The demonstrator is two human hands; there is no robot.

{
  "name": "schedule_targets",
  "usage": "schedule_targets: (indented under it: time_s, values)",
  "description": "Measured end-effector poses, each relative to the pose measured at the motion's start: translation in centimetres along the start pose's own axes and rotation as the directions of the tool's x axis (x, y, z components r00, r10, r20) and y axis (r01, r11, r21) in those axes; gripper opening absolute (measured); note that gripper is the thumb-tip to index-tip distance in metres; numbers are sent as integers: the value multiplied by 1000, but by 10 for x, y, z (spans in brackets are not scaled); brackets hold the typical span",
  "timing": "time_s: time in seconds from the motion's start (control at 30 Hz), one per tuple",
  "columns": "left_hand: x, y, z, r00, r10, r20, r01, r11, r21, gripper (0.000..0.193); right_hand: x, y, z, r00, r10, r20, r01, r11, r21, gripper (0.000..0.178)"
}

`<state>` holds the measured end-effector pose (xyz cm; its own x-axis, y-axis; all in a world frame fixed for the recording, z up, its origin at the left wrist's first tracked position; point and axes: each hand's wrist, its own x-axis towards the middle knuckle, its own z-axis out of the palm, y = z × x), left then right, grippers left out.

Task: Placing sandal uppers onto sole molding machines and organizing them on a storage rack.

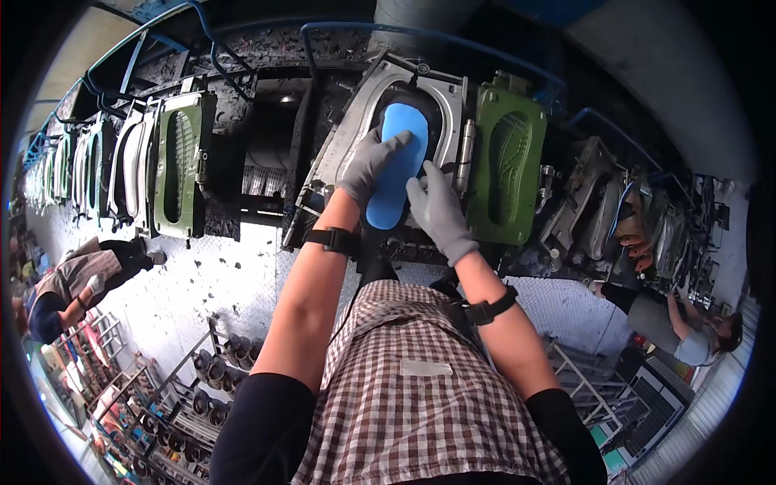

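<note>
Blue, probably light and bendy, the insole (394, 190) is over the silver mould (347, 133), best taken by its long edges. The left hand (370, 166) pinches one edge; whether the right hand (440, 212), fingers curled opposite, grips, I cannot tell.

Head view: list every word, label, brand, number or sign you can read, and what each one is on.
None can be read.
Silver mould: faint marks on its left side, too small to make out.
Blue sole-shaped piece: no lettering seen.
Pale patch on the checked apron: no readable text.
</note>
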<state>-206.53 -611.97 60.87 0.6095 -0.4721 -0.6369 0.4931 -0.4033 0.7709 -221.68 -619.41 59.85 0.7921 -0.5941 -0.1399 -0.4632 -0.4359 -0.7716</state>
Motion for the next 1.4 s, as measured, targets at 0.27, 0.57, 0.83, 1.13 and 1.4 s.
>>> schedule_targets:
  time_s: [0.27,0.57,0.83,1.13,1.4]
  values:
    - [18,-16,-2,895,413,167,-362,893,-268,80,17,12,19,928,367,61,-367,878,308,46]
    - [59,14,60,681,723,-116,-730,682,-36,66,78,13,-43,966,-74,-249,21,978,-208,55]
    - [-65,-38,58,860,458,-226,-400,879,260,86,-29,107,-226,783,87,-616,40,981,189,27]
    - [-139,-12,353,675,639,369,-712,695,100,51,-78,291,-389,493,390,-777,-766,619,-175,83]
    - [45,-70,529,820,259,510,109,804,-584,39,-75,296,-408,734,240,-635,-174,971,165,36]
